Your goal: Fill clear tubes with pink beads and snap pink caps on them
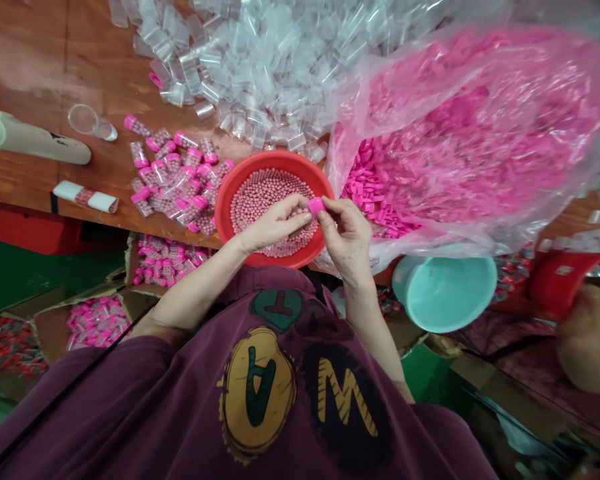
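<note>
Over the red basin (223,220) of small pink beads (267,193), both hands meet. My left hand (275,223) is closed round a small clear tube (300,212) with pink beads in it, mostly hidden by the fingers. A bright pink cap (317,206) sits at the tube's right end, pinched between the thumb and fingers of my right hand (347,230). Whether the cap is fully on the tube I cannot tell. Left of the basin lies a heap of capped tubes with beads (173,173).
Clear empty tubes (270,60) are piled at the back. A plastic bag of pink caps (470,133) spreads at the right, above a turquoise bucket (445,293). Boxes of filled tubes (97,320) stand lower left. A person's hand (587,327) is at the far right.
</note>
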{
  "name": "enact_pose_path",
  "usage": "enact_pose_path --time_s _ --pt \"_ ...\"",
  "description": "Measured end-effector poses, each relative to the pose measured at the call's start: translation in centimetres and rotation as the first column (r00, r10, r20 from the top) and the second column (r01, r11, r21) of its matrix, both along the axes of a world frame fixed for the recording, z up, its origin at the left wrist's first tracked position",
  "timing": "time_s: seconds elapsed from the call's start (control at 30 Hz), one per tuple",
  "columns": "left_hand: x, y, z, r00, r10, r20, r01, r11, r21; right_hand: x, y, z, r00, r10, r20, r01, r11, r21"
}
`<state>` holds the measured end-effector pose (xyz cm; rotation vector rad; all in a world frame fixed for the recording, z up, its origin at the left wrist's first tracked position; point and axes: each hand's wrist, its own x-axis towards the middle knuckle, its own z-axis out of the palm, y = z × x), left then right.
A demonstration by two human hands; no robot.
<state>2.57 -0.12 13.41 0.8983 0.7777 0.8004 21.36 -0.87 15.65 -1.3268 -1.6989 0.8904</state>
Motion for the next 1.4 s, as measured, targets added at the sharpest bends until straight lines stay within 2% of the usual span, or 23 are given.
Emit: enact_pose_path --time_s 0.17,0.37,0.47,0.57,0.73,0.87,1.0,1.1,1.23,1.4 --pt "-0.1 -0.3 1.0 1.0 -0.002 -0.025 0.001 1.0 -0.014 0.3 0.2 1.6 0.99 0.111 0.086 -0.115 0.992 0.047" --pt "0.8 -0.5 1.1 0.977 0.136 -0.165 -0.128 0.99 0.055 -0.1 -0.8 1.4 0.963 0.193 0.187 -0.204 0.978 0.043" --pt "1.7 -0.4 1.2 0.973 0.16 -0.167 -0.154 0.987 0.051 -0.9 -1.4 0.6 0.94 0.137 0.313 -0.155 0.987 0.034" --pt "2.4 -0.4 1.6 0.964 0.19 -0.188 -0.177 0.981 0.086 -1.4 -1.3 -0.4 0.933 0.042 0.357 -0.073 0.995 0.074" --pt "2.4 -0.7 2.5 0.953 0.206 -0.224 -0.181 0.975 0.13 -1.4 -0.7 -1.3 0.948 0.012 0.317 -0.063 0.987 0.15" --pt "2.0 -1.0 2.8 0.965 0.179 -0.19 -0.164 0.982 0.093 -1.3 -0.7 -1.3 0.958 0.011 0.286 -0.061 0.984 0.167" --pt "1.8 -1.5 2.9 0.976 0.2 -0.086 -0.197 0.98 0.035 -1.2 -1.0 -0.8 0.956 0.083 0.283 -0.116 0.988 0.101" --pt "1.5 -1.7 2.8 0.972 0.224 -0.072 -0.224 0.975 0.018 -0.7 -1.0 0.1 0.95 0.145 0.277 -0.161 0.986 0.038" --pt "0.6 -1.5 3.0 0.973 0.19 -0.13 -0.187 0.982 0.037 0.5 -0.8 1.4 0.971 0.201 0.13 -0.201 0.979 -0.015" --pt "0.1 -1.1 3.6 0.979 0.154 -0.132 -0.13 0.976 0.173 0.7 -0.4 2.0 0.995 0.087 -0.05 -0.089 0.996 -0.026"
